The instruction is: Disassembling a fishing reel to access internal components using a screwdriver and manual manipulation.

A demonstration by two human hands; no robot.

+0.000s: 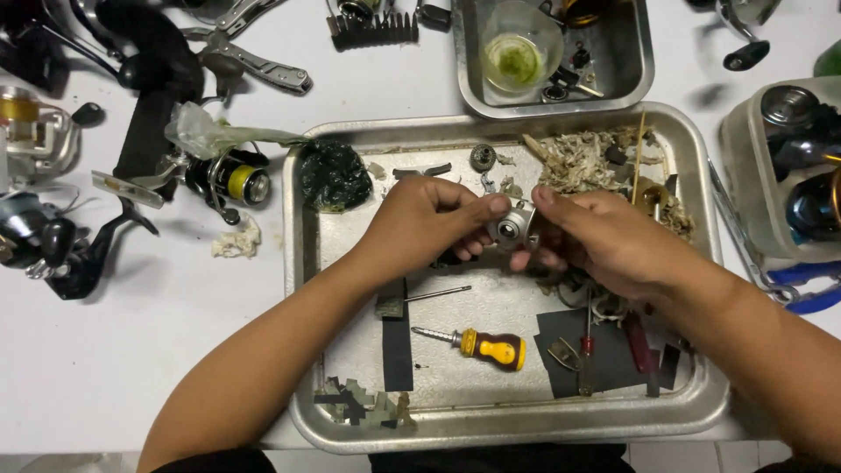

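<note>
Since parts lie loose in the tray (350, 140): reel looks stripped.
Hands: left hand (429, 219) and right hand (596, 241), both pinched shut on the silver reel part (512, 226).
Near: 1 yellow screwdriver (491, 346), untouched.
Left: reassembly, by my judgement.

Bright, even light from above washes the white surface (420, 88) nearly to overexposure. The large shallow steel tray (302, 263) carries soft glare along its rim and a dull sheen on its floor. Shadows beneath the forearms are short and faint. Focus is slightly soft throughout, and edges bow mildly at the corners
</note>
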